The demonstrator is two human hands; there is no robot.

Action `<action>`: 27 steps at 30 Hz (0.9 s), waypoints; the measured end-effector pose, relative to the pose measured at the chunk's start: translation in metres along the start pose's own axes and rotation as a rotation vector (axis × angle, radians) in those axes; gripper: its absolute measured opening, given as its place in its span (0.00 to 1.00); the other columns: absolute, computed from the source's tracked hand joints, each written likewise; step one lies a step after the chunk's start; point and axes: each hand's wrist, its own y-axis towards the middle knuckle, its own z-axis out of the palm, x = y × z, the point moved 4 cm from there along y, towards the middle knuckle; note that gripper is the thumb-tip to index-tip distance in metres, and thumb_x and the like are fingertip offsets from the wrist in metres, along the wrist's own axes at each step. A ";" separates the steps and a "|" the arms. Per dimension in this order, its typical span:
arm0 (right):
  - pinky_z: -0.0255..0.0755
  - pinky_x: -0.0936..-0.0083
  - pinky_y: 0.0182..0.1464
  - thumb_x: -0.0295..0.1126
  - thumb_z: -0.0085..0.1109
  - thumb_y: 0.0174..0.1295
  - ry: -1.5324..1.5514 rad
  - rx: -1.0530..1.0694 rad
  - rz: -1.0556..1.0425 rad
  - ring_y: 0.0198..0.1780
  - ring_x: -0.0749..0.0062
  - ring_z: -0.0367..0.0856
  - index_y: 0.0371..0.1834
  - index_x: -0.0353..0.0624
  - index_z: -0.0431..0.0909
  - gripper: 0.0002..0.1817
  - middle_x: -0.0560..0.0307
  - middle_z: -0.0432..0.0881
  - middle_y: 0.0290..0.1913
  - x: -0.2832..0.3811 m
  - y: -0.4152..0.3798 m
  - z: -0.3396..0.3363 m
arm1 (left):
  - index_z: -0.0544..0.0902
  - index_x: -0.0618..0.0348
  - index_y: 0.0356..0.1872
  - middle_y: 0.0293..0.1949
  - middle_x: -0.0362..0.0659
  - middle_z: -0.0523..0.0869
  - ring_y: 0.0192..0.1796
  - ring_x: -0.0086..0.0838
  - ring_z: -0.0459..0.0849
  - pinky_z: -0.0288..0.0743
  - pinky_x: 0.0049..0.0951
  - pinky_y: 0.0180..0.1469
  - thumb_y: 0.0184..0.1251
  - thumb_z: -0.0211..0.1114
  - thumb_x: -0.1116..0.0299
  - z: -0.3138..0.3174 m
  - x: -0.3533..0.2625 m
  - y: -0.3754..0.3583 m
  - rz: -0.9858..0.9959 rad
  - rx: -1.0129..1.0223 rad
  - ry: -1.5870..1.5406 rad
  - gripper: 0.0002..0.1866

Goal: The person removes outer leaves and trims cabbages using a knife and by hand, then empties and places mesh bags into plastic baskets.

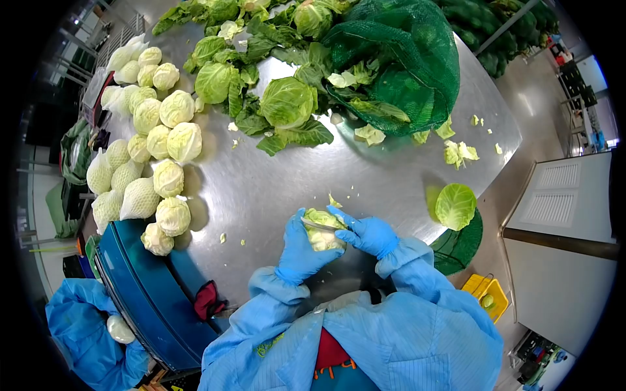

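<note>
My left hand (302, 252), in a blue glove, is wrapped round the side of a small trimmed cabbage (324, 242) close in front of my body. My gloved right hand (370, 235) grips a knife (317, 225), its handle mostly hidden by the fingers. The blade lies across the cabbage, touching it. Just beyond the hands, a few small leaf scraps (334, 201) rest on the metal table (261, 189).
Pale trimmed cabbages (176, 108) line the table's left side, some in white foam nets (139, 199). Untrimmed green cabbages (287, 103), loose leaves and a green mesh bag (417, 72) lie at the back. One leaf (456, 206) is at the right edge, above a yellow crate (485, 294).
</note>
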 end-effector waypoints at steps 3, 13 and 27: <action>0.76 0.56 0.38 0.65 0.39 0.69 -0.015 0.006 -0.001 0.32 0.45 0.83 0.77 0.69 0.54 0.35 0.39 0.83 0.30 0.005 0.007 -0.002 | 0.59 0.72 0.66 0.56 0.56 0.73 0.58 0.43 0.77 0.75 0.40 0.60 0.36 0.85 0.56 0.003 0.001 0.002 -0.044 0.007 -0.164 0.58; 0.74 0.50 0.33 0.61 0.37 0.72 0.047 -0.214 0.115 0.27 0.43 0.81 0.72 0.69 0.65 0.29 0.38 0.82 0.28 -0.011 0.015 0.015 | 0.64 0.70 0.65 0.56 0.59 0.73 0.58 0.50 0.76 0.73 0.45 0.60 0.34 0.84 0.48 0.010 -0.003 0.001 0.041 -0.090 0.123 0.57; 0.77 0.62 0.49 0.53 0.54 0.66 0.395 -0.450 0.207 0.45 0.50 0.85 0.51 0.47 0.83 0.24 0.43 0.86 0.42 -0.034 0.017 0.025 | 0.59 0.67 0.69 0.61 0.54 0.72 0.61 0.41 0.75 0.72 0.40 0.63 0.37 0.86 0.57 -0.007 -0.007 -0.016 0.143 0.081 -0.209 0.58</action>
